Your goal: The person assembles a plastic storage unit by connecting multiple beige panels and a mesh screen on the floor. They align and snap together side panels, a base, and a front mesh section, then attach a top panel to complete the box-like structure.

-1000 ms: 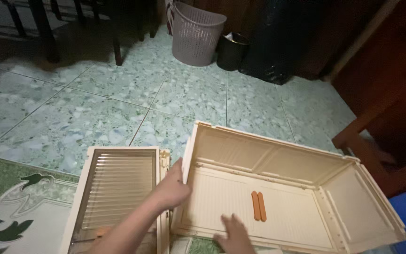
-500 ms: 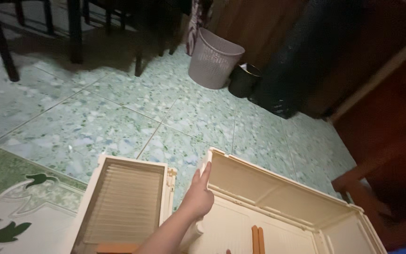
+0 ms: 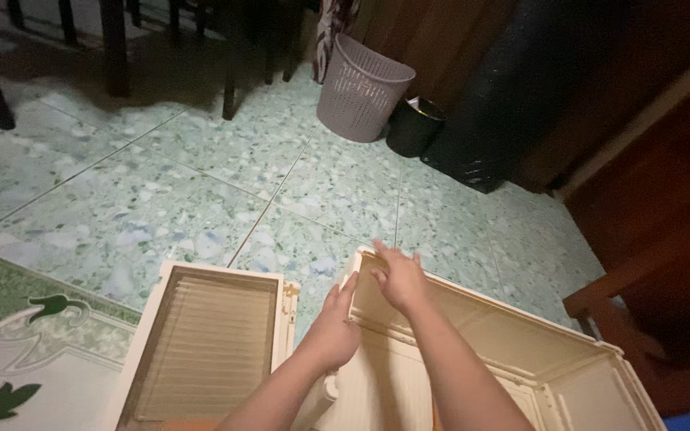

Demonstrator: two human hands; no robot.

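Observation:
A large cream plastic cabinet shell (image 3: 521, 335) lies open on the green tiled floor. My left hand (image 3: 333, 323) grips its near left corner wall from outside. My right hand (image 3: 399, 279) rests over the top of the same corner wall, fingers curled on the rim. To the left lies a cream louvred door panel (image 3: 209, 343), flat on the floor, its hinge edge close to the cabinet.
A pale lattice waste basket (image 3: 361, 88) and a small black bin (image 3: 414, 126) stand at the back beside a black bag (image 3: 505, 104). Dark chair legs (image 3: 113, 48) are at the back left. Red-brown wooden furniture (image 3: 656, 231) is at the right. A green patterned mat (image 3: 17, 343) lies at left.
The view has tilted up, so the cabinet sits lower in the frame. My right hand has come up onto the corner rim next to my left hand.

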